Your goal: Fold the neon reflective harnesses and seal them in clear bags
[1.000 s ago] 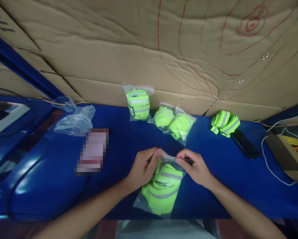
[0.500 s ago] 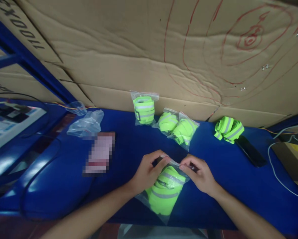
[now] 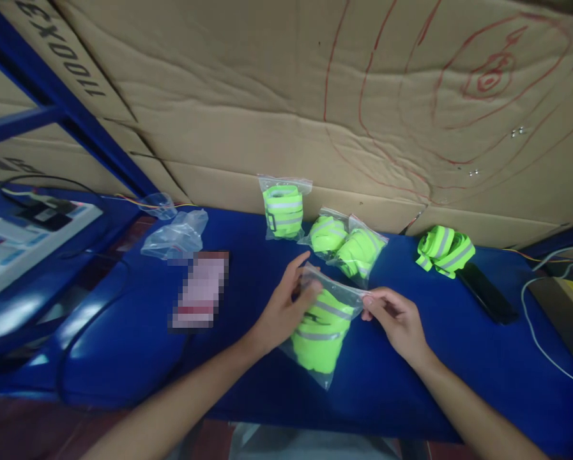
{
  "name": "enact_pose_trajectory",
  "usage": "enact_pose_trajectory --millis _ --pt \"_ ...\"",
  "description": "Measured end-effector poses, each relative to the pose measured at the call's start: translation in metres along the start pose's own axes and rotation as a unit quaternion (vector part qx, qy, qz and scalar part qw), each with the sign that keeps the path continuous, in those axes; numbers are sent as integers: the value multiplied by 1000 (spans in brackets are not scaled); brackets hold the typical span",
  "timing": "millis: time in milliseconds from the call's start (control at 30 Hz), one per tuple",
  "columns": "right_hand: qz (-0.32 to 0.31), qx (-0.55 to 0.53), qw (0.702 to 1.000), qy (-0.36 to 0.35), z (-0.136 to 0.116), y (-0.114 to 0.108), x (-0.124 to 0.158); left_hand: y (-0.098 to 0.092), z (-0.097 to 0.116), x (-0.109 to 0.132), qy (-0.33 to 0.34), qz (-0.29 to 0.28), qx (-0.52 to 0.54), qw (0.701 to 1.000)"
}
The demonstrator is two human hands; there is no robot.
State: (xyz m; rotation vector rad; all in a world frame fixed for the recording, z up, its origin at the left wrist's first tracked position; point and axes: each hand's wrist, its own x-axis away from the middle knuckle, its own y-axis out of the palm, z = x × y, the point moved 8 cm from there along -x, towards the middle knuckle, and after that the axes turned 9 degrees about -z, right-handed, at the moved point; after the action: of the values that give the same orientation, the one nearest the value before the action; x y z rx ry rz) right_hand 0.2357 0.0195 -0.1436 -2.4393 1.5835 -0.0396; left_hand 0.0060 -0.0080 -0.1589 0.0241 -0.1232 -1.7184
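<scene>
A clear zip-lock bag (image 3: 340, 289) with a rolled neon-yellow reflective strap (image 3: 320, 348) inside is held between my two hands, tilted above the blue table. My left hand (image 3: 289, 300) is at the bag's upper left corner, its thumb across the plastic and its index finger stretched up. Its other fingers are partly hidden behind the bag. At the upper right corner, my right hand (image 3: 395, 316) pinches the bag's edge between thumb and fingers. The strap's dark buckle shows dimly through the plastic.
Behind stand a bagged strap (image 3: 285, 211) and two more bagged straps (image 3: 360, 249) against the cardboard wall (image 3: 229, 140). A loose strap (image 3: 444, 250) lies by a black phone (image 3: 487, 294). Left are empty plastic bags (image 3: 178, 235), a blurred-out flat item (image 3: 202, 291) and a power strip (image 3: 82, 220).
The bag has risen and moved away from me. My left index finger has lifted from its pinch on the top edge, and my right hand now grips the right corner.
</scene>
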Motion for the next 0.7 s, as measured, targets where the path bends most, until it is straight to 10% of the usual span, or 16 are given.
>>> enact_pose_trajectory --millis 200,700 --pt "72 -15 997 -15 -2 -15 5 23 -5 4 -15 -121 -1 993" --pt "-85 164 980 -69 4 2 5 -96 26 -62 223 174 -232 931"
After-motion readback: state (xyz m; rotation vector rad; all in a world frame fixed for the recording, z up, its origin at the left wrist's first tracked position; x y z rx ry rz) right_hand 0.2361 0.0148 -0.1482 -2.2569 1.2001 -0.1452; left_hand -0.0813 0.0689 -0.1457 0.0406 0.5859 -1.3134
